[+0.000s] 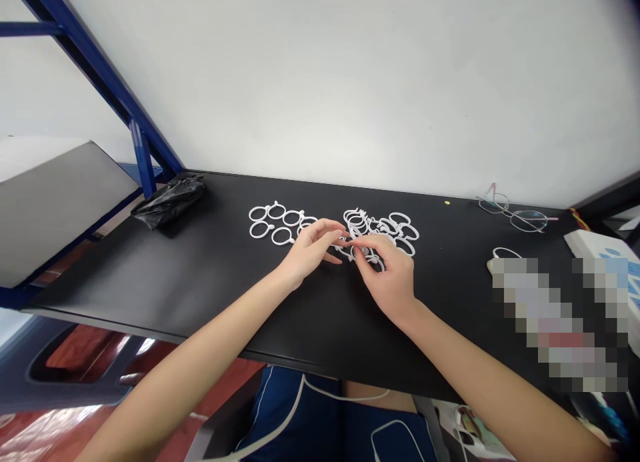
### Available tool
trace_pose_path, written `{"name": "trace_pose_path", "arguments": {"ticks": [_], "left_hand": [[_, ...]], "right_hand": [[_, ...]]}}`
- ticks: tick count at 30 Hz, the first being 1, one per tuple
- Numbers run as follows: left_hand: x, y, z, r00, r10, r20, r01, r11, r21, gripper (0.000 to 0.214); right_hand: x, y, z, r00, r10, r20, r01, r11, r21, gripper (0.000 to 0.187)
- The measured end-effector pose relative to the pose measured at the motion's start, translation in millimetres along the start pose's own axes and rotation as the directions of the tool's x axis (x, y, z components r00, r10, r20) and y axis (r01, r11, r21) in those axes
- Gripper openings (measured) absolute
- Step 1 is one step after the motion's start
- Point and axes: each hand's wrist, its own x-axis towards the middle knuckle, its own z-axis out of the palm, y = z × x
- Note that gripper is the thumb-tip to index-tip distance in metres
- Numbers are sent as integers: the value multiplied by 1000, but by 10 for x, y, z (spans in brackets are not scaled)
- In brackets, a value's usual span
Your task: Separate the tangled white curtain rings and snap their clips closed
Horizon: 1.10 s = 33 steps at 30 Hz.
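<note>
Navy cloth (315,425) over the lap at 6 o'clock, white cable (293,412) lying across it. Red floor (210,382) shows at 7 o'clock. Clock centred on the fingertips, 12 away from the wearer.

Black desk (225,269) next. At 4 o'clock on it, a pixelated patch; contents cannot be told.

2 hands meet mid-desk. Right hand (387,272): thumb and forefinger pressed together, apparently pinching a white ring (352,234); the ring's outline is mostly lost among others below. Left hand (313,249): thumb and forefinger tips at the same spot, other fingers spread; cannot tell whether they grip.

Flat group of rings (271,227) at 9 to 10 o'clock, at least 6, roughly 2 rows, small knobs on the rims. Tangled heap (387,227) at 2 to 3 o'clock, overlapping, too muddled to count. Judgement: work partway; left group looks dealt with, heap looks left over, held ring between stages.

Farther: crumpled black bag (170,202) near 10 o'clock, eyeglasses (529,221) near 3. White wall (350,82) at 12.
</note>
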Motion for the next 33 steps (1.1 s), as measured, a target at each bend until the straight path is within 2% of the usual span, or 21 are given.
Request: {"name": "trace_pose_path", "arguments": {"ticks": [3,9,16,23,26,30,33], "left_hand": [[-12,-3,9,997,-24,68,24,1000,-1,28],[-28,1,14,987,-48,154,50,999,-8,37],[4,-44,-1,994,-40,104,43,999,-30,35],[-15,-6,-8,988,-16,154,22,999,-38,32],[-9,2,-28,985,-9,175,18,998,-55,32],[-2,2,-46,991,10,133,6,994,-112,34],[-2,0,-49,993,43,106,-27,988,-151,35]], "right_hand": [[3,-30,-10,999,-40,18,39,997,59,22],[-4,-77,-26,998,-11,67,1,989,149,18],[-12,-97,-5,997,-55,63,41,980,197,18],[-13,-102,-10,996,-89,9,86,982,169,19],[-30,-95,-7,998,-58,6,56,988,140,17],[-28,-74,-10,999,13,-36,-9,993,120,14],[-5,-71,-23,996,87,1,-87,989,121,9]]}}
